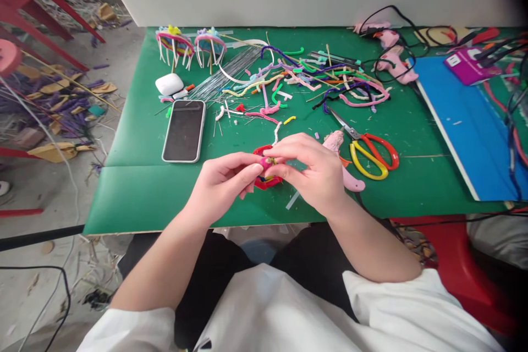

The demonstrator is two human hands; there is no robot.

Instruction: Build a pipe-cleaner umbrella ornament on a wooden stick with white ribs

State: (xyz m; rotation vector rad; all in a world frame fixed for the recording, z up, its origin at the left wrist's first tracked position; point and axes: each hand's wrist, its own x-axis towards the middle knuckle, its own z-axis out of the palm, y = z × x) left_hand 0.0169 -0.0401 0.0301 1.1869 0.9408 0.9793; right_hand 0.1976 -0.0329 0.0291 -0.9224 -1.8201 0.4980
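Note:
Over the front of the green table, my left hand (229, 179) and my right hand (311, 170) meet at the fingertips. Between them they pinch a small pink piece (267, 163) with a yellowish bit on it. Right behind and below my fingers sits a red fuzzy pipe-cleaner piece (268, 182) with some blue and yellow inside; my fingers hide much of it, and I cannot tell whether it is joined to the pink piece. A pink glue gun (350, 179) lies beside my right hand, partly covered. Scissors (367, 148) with yellow and red handles lie farther right.
A phone (184, 131) and a white case (169, 84) lie on the left of the table (136, 192). Loose pipe cleaners (284, 74) and thin wires (231, 71) spread behind my hands. Two finished-looking colourful crafts (175, 41) stand at the back left. A blue board (457, 126) lies right.

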